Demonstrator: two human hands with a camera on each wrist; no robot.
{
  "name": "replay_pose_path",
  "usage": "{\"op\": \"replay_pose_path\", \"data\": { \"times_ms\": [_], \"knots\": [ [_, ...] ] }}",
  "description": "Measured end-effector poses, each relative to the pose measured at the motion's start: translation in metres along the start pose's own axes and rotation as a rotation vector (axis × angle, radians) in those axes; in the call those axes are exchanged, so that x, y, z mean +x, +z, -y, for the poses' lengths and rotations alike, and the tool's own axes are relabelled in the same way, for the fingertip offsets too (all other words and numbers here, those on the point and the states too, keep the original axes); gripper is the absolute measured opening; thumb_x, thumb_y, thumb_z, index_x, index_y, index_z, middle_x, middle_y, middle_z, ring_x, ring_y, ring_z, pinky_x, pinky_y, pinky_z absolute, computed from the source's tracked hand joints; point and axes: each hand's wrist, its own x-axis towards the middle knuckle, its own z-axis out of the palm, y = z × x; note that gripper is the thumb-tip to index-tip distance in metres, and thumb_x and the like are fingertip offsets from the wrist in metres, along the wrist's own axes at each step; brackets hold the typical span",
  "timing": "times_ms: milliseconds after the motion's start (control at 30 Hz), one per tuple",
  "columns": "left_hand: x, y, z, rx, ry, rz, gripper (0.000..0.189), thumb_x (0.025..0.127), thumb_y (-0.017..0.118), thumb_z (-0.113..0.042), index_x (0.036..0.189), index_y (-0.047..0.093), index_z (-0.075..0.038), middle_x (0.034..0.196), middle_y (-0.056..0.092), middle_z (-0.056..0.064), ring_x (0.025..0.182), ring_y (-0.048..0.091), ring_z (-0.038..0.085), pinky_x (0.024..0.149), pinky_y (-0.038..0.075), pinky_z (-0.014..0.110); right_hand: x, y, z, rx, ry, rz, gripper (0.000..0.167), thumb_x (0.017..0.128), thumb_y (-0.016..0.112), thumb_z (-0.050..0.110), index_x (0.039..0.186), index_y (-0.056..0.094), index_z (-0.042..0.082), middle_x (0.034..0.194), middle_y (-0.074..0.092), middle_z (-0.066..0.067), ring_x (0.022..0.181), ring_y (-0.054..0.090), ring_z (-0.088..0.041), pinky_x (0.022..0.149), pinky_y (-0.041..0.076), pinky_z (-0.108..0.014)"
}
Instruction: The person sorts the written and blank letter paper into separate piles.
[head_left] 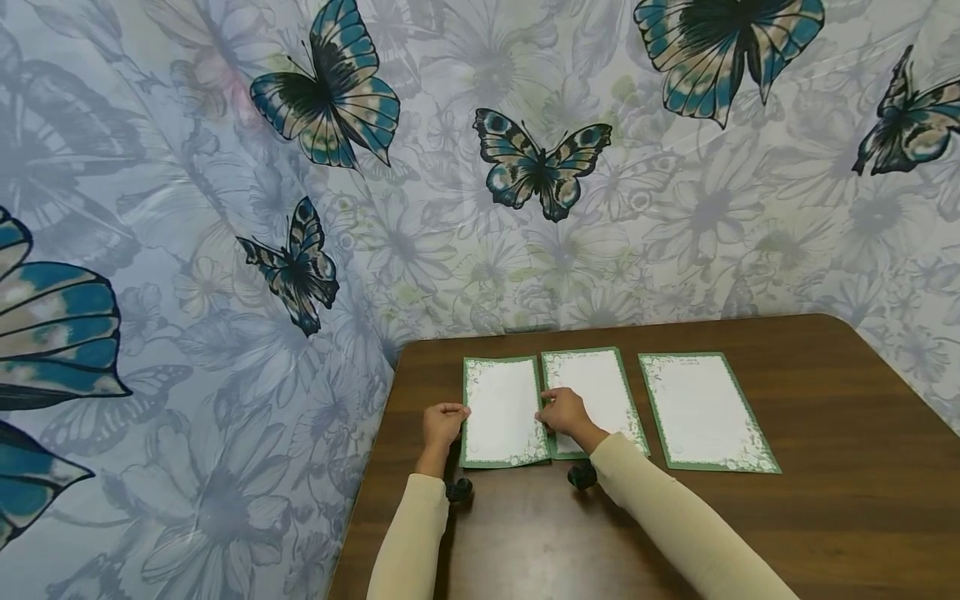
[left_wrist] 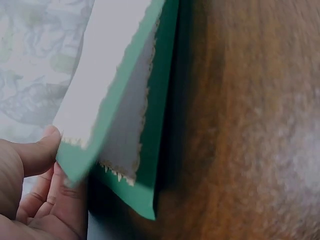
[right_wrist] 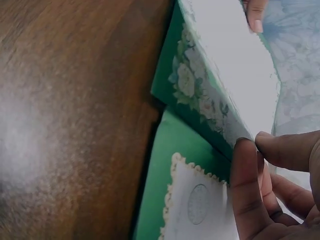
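In the head view, my left hand (head_left: 442, 423) and right hand (head_left: 566, 412) pinch opposite side edges of the leftmost white paper sheet (head_left: 502, 412), which has a green floral border. The left wrist view shows thumb and fingers of the left hand (left_wrist: 42, 185) at a corner of the raised sheet (left_wrist: 107, 65). Beneath it shows another green-bordered sheet (left_wrist: 132, 125). In the right wrist view, the right hand (right_wrist: 280, 185) pinches the opposite edge, over the middle sheet (right_wrist: 200, 205). The upper sheet tilts up from the one below.
A third green-bordered sheet (head_left: 705, 408) lies apart to the right on the brown wooden table (head_left: 840, 417). The middle sheet sits close beside the leftmost one. A butterfly-patterned cloth (head_left: 420, 250) hangs behind the table and to its left. Dark wrist devices (head_left: 581, 477) are under the sleeves.
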Motion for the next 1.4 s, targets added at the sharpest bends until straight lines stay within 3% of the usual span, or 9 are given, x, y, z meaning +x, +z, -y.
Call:
{"op": "replay_pose_path", "data": {
  "times_ms": [200,400,633,833,1100,1200,1300,1400],
  "knots": [
    [0.0,0.001,-0.004,0.071,0.012,-0.043,0.014,0.086,0.077,-0.019,0.089,0.077,-0.005,0.087,0.075,0.01,0.061,0.061,0.013,0.049,0.049,0.025,0.002,0.002,-0.003,-0.028,0.022,0.005,0.046,0.09,0.071,0.013,0.131,0.06,-0.003,0.089,0.073,-0.017,0.057,0.066,-0.017,0.058,0.056,-0.032],
    [-0.001,0.001,-0.007,0.138,0.035,-0.069,0.013,0.087,0.075,-0.019,0.091,0.078,-0.006,0.086,0.075,0.009,0.07,0.066,0.017,0.056,0.052,0.028,0.004,0.005,-0.007,-0.096,-0.001,-0.003,0.043,0.094,0.066,0.019,0.131,0.061,-0.003,0.117,0.069,-0.024,0.047,0.052,-0.012,0.046,0.05,-0.028],
    [-0.002,0.0,-0.011,0.235,0.106,-0.12,0.015,0.089,0.068,-0.017,0.089,0.079,-0.007,0.084,0.075,0.009,0.08,0.069,0.025,0.069,0.054,0.037,0.005,0.006,-0.007,-0.104,-0.009,0.013,0.044,0.095,0.065,0.02,0.132,0.06,-0.002,0.114,0.07,-0.024,0.039,0.047,-0.012,0.043,0.049,-0.028],
    [-0.006,-0.002,-0.017,0.294,0.092,-0.113,0.022,0.093,0.063,-0.021,0.097,0.08,-0.008,0.097,0.076,0.011,0.092,0.069,0.032,0.079,0.055,0.047,0.005,0.006,-0.006,-0.097,-0.007,0.022,0.044,0.094,0.064,0.02,0.133,0.06,-0.002,0.124,0.065,-0.026,0.039,0.048,-0.012,0.043,0.05,-0.028],
    [-0.011,-0.001,-0.023,0.291,0.06,-0.084,0.025,0.093,0.059,-0.02,0.1,0.079,-0.007,0.101,0.075,0.012,0.094,0.068,0.032,0.08,0.055,0.047,0.004,0.006,-0.008,-0.092,0.007,0.014,0.044,0.094,0.064,0.019,0.132,0.06,-0.003,0.134,0.058,-0.028,0.039,0.049,-0.012,0.042,0.05,-0.027],
    [-0.011,-0.001,-0.022,0.285,0.047,-0.078,0.026,0.093,0.057,-0.02,0.101,0.078,-0.007,0.101,0.074,0.012,0.09,0.067,0.031,0.077,0.055,0.047,0.001,0.005,-0.009,-0.069,-0.002,0.014,0.044,0.095,0.064,0.021,0.132,0.06,-0.002,0.127,0.063,-0.026,0.039,0.048,-0.012,0.042,0.049,-0.026],
    [-0.01,-0.001,-0.02,0.29,0.034,-0.086,0.026,0.094,0.056,-0.021,0.103,0.077,-0.009,0.102,0.074,0.011,0.088,0.067,0.029,0.076,0.055,0.046,-0.002,0.001,-0.01,-0.013,-0.015,0.026,0.042,0.096,0.062,0.021,0.132,0.061,-0.001,0.093,0.072,-0.022,0.039,0.048,-0.014,0.042,0.049,-0.028],
    [-0.011,0.0,-0.019,0.284,0.038,-0.095,0.025,0.095,0.056,-0.022,0.105,0.076,-0.009,0.104,0.073,0.01,0.092,0.067,0.029,0.078,0.054,0.046,-0.005,-0.007,-0.014,0.049,-0.019,0.018,0.036,0.098,0.06,0.019,0.128,0.064,0.0,0.067,0.067,-0.013,0.042,0.05,-0.014,0.043,0.049,-0.029]
  ]
}}
